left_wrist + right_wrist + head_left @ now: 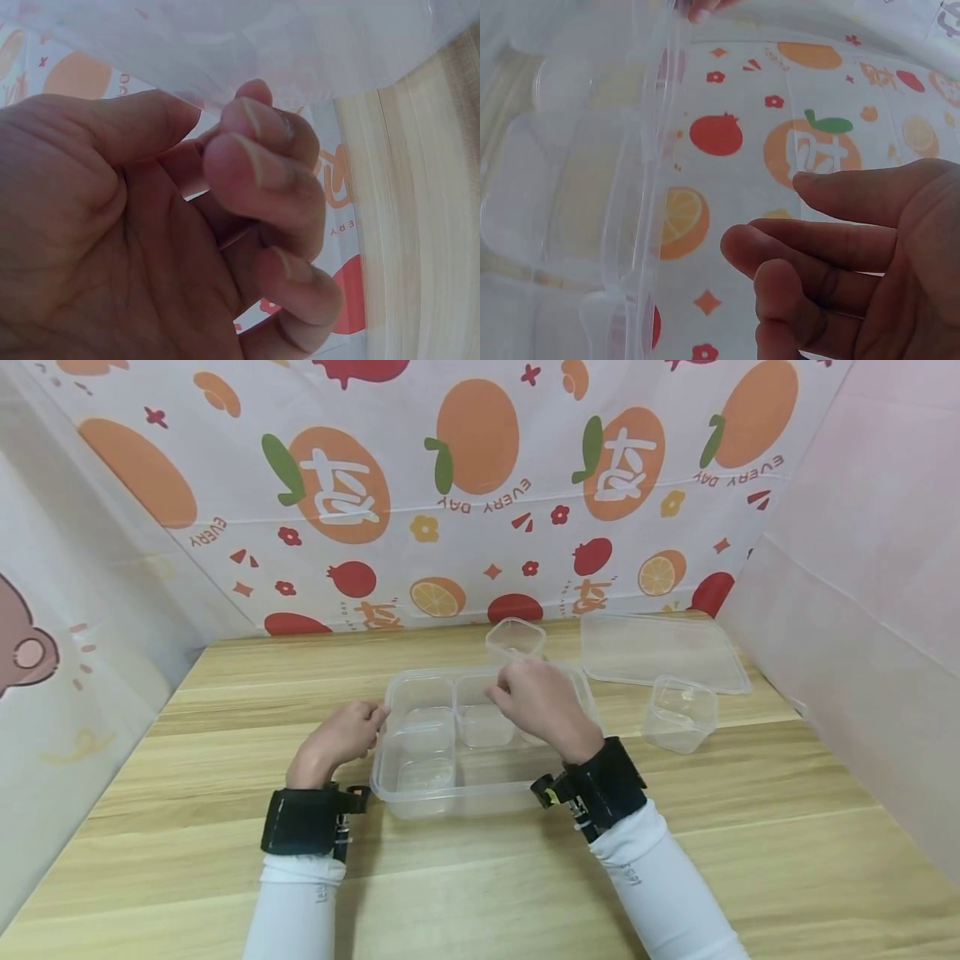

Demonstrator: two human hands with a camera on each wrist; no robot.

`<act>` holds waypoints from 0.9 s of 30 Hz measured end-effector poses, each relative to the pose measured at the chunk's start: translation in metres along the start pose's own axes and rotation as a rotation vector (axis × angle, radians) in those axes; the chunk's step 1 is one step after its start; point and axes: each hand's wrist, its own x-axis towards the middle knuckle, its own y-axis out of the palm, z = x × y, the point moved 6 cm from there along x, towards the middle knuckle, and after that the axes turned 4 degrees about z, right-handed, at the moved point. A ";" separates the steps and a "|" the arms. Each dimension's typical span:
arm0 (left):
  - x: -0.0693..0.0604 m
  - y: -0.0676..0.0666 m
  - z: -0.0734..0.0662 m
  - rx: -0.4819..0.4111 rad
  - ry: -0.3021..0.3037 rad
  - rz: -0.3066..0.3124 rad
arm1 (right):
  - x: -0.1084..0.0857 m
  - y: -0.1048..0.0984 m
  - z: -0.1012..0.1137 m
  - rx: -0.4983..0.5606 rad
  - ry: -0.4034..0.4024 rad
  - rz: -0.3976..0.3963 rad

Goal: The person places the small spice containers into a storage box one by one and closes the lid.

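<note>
A large clear plastic food container (472,792) stands on the table with several small clear boxes (427,774) inside it. My left hand (339,742) pinches its left rim between thumb and curled fingers; in the left wrist view the fingertips (262,165) meet at the plastic edge. Over the container's back right part hovers my right hand (543,706). The right wrist view shows that hand (855,262) with loosely bent fingers and nothing between them, apart from the rim. It hides part of the boxes below it.
Behind the container stands a small clear box (516,639). Another small box (681,717) is to its right. A flat clear lid (663,653) lies at the table's back right. A fruit-print sheet (480,560) hangs along the back edge of the wooden table (480,877).
</note>
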 end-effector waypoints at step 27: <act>-0.001 0.000 0.000 -0.003 -0.012 -0.003 | -0.022 -0.030 -0.046 0.002 0.056 -0.063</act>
